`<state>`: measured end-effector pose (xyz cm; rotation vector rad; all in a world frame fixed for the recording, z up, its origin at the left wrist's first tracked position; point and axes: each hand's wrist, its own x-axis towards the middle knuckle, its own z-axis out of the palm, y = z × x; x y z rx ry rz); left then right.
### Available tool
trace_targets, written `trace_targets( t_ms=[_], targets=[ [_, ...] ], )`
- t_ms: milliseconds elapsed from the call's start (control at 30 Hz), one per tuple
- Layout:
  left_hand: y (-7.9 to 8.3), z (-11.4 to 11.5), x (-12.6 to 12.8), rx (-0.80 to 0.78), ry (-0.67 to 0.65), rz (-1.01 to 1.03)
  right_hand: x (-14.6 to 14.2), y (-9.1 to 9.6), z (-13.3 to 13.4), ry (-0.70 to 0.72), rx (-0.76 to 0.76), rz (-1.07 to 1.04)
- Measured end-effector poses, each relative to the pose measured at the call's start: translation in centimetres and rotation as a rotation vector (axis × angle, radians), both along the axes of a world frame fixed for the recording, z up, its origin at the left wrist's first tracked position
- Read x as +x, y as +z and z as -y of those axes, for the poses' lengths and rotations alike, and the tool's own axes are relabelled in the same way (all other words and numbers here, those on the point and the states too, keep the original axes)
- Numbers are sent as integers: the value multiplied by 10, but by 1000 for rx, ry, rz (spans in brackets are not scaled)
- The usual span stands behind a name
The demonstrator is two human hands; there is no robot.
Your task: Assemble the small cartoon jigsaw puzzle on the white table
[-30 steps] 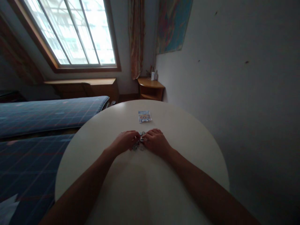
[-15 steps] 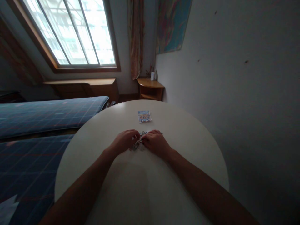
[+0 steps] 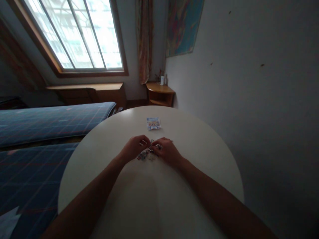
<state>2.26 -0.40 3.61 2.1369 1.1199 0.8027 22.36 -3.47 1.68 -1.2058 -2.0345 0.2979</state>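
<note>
A heap of small puzzle pieces [image 3: 146, 154] lies near the middle of the round white table [image 3: 199, 159]. My left hand [image 3: 134, 146] is at the heap's left, fingers curled and pinched on a small pale piece. My right hand [image 3: 166, 151] sits at the heap's right, fingers curled on another piece. The fingertips of both hands almost meet above the heap. A small colourful picture card [image 3: 154, 123] lies flat on the table just beyond the hands.
A bed with a blue checked cover [image 3: 37, 132] runs along the table's left side. The grey wall [image 3: 261, 99] is close on the right. A wooden corner shelf [image 3: 160, 94] and a window [image 3: 79, 36] are at the back.
Both hands have lifted slightly off the heap and their fingers have pinched up pieces. More of the heap shows below them. The card has not moved.
</note>
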Motion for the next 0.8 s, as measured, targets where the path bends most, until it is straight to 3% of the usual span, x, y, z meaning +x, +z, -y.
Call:
trace_targets(
  t_ms=[267, 500, 800],
  targets=[
    [-1, -1, 2, -49, 74, 69, 5, 0, -3, -68, -72, -30],
    [-12, -10, -6, 79, 192, -12, 33, -4, -18, -360, -61, 102],
    [-25, -19, -13, 235, 168, -195, 55, -19, -29, -592, -53, 176]
  ],
)
